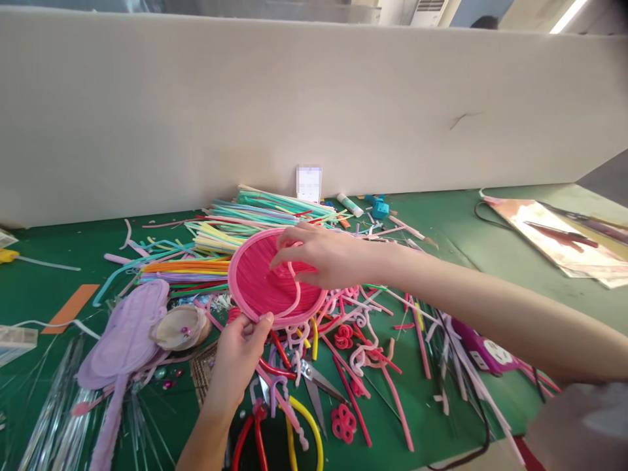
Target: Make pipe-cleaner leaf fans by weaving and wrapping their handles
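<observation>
A round disc [260, 278] wound with magenta strands and edged by a light pink rim is held up above a green table [441, 222]. My left hand [240, 353] pinches the disc's lower edge between thumb and fingers. My right hand [321, 255] reaches across from the right and rests on the disc's upper right part, its fingers closed on a pale pink pipe cleaner [296, 291] that curves over the disc's face.
Piles of coloured pipe cleaners [220, 242] lie behind the disc, with curled pink pieces [343, 333] and scissors [314, 383] in front. A lilac fuzzy shape [127, 333] and a shell [181, 327] lie at left. A white partition [314, 111] stands behind; a purple power strip [483, 350] lies right.
</observation>
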Demonstrator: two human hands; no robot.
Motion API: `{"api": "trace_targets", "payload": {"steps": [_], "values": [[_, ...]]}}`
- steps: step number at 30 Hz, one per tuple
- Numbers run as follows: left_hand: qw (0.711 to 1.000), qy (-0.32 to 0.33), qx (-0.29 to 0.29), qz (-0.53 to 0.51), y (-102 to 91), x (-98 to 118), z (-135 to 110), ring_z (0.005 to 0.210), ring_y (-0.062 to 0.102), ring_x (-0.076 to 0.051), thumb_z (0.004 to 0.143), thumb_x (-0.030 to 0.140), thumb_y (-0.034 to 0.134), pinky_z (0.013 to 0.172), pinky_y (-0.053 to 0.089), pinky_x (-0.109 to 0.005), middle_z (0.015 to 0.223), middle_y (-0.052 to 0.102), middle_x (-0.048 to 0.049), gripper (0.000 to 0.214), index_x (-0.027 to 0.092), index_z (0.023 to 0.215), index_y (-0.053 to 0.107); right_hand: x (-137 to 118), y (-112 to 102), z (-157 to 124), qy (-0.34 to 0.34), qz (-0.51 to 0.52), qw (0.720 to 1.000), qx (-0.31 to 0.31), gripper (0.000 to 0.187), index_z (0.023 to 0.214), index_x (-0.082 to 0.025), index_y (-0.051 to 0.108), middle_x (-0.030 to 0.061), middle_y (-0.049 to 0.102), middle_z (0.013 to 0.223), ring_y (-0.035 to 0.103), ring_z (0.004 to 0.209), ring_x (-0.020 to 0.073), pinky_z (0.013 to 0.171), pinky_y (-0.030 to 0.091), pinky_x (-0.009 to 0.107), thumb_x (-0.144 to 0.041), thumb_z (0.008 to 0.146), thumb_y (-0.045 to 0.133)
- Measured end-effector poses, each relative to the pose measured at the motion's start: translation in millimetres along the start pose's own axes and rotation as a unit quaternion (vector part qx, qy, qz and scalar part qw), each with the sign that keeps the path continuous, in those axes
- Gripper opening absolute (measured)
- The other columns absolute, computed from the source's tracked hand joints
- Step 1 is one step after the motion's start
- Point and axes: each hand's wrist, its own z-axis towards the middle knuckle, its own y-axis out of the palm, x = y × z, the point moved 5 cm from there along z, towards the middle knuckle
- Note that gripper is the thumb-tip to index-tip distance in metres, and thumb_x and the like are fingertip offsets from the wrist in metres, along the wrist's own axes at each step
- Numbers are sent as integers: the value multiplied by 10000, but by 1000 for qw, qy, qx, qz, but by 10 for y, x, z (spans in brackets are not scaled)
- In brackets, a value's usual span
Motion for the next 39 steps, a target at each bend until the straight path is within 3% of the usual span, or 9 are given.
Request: {"api": "trace_targets", "payload": {"steps": [6, 12, 14, 19, 21, 26, 30, 34, 39], "values": [[996, -75, -50, -14, -46, -90, 6, 381, 202, -28, 659, 623, 745, 370, 147, -158, 457, 324, 122, 510, 193, 675, 472, -150, 275, -142, -27, -77, 996, 26, 208, 1057, -210, 731, 165, 503, 1380, 340, 1327, 374, 1029, 321, 577, -293, 873, 682], [986, -94, -117, 71, -113, -285, -102, 344, 325, -49, 725, 701, 625, 350, 242, -175, 486, 466, 59, 540, 182, 638, 506, -241, 674, -262, -59, -71, 995, 32, 175, 910, -175, 694, 77, 686, 977, 528, 1080, 255, 997, 316, 466, -190, 965, 529], [982, -61, -88, 154, -204, -316, -176, 397, 502, -121, 789, 680, 555, 399, 387, -223, 542, 582, -8, 511, 179, 687, 581, -254, 708, -307, -43, -69, 996, 35, 172, 911, -163, 672, 59, 683, 880, 549, 980, 221, 1006, 302, 443, -138, 961, 509], [928, 150, 127, 315, -442, -2, -427, 730, 687, -220, 818, 516, 616, 670, 537, -295, 899, 732, -79, 344, 218, 966, 706, -356, 662, -375, -23, -46, 996, 68, 202, 891, -163, 637, 60, 686, 897, 541, 883, 194, 1015, 282, 403, -84, 947, 459], [949, 161, 106, 248, -419, 67, -447, 762, 688, -208, 814, 517, 635, 649, 540, -270, 927, 730, -72, 367, 225, 1026, 705, -411, 660, -375, -28, -22, 997, 73, 208, 897, -165, 628, 61, 685, 907, 539, 878, 190, 990, 293, 386, -73, 941, 447], [999, 23, 8, 44, -262, 16, -345, 613, 592, -130, 726, 485, 759, 533, 464, -191, 722, 683, -26, 340, 183, 876, 717, -493, 679, -353, -29, 37, 996, 73, 165, 926, -163, 615, 68, 681, 898, 532, 878, 195, 959, 302, 390, -123, 946, 456], [999, 0, 6, -50, -210, 40, -325, 527, 488, -77, 665, 438, 833, 511, 405, -161, 590, 622, 7, 315, 162, 734, 701, -520, 672, -339, -23, 59, 995, 79, 212, 1014, -156, 643, 83, 693, 915, 531, 885, 204, 934, 311, 406, -229, 988, 445], [981, -61, -70, -171, -148, 0, -290, 556, 522, -97, 581, 448, 892, 500, 414, -171, 600, 631, -9, 391, 154, 767, 713, -562, 664, -324, -40, 77, 991, 105, 234, 1059, -205, 687, 47, 718, 938, 524, 929, 202, 954, 287, 408, -267, 1003, 469], [949, -95, -113, -278, -155, -90, -237, 505, 429, -60, 646, 469, 857, 449, 343, -148, 543, 520, 29, 386, 139, 639, 656, -595, 680, -308, -33, 111, 987, 111, 295, 1051, -183, 708, 51, 723, 918, 528, 902, 195, 958, 283, 399, -391, 987, 509]]}}
